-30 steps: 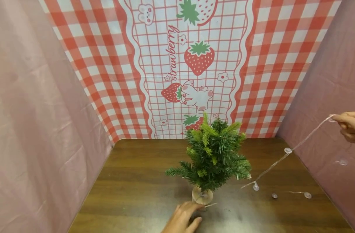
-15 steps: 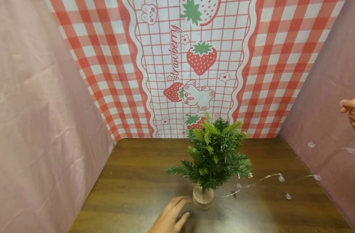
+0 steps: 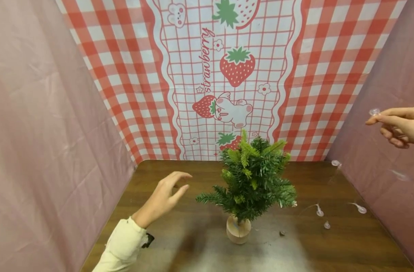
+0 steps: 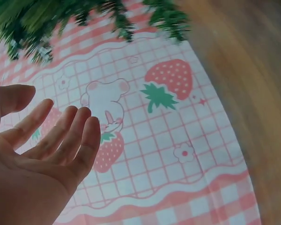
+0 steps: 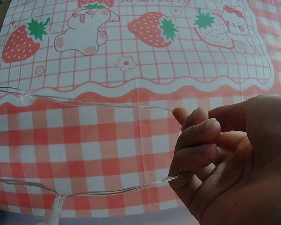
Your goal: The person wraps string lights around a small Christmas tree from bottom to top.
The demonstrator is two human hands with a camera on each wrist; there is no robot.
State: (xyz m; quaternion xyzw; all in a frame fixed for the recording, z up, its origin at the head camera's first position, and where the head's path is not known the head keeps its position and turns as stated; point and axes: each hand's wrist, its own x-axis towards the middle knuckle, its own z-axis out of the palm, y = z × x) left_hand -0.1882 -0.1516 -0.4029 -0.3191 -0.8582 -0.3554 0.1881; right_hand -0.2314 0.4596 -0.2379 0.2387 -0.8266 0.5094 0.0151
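Strawberry-print cloth [image 3: 234, 79], pink drapes [image 3: 54, 132]; brown table [image 3: 278, 253]

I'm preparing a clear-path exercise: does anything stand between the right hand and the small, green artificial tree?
In the head view, nothing visible stands between the right hand and the green artificial tree; the hand's string of clear, round bulbs shows lower.

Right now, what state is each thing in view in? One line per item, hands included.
Left hand: raised, fingers loosely bent, holding nothing.
Right hand: raised, fingers holding the string of lights.
String of lights: stretched out from the right hand; bulbs clear, no glow visible.
Tree: upright, branches spread.
Wooden base: standing on the table, under the tree.
Patterned cloth: hanging behind the table.
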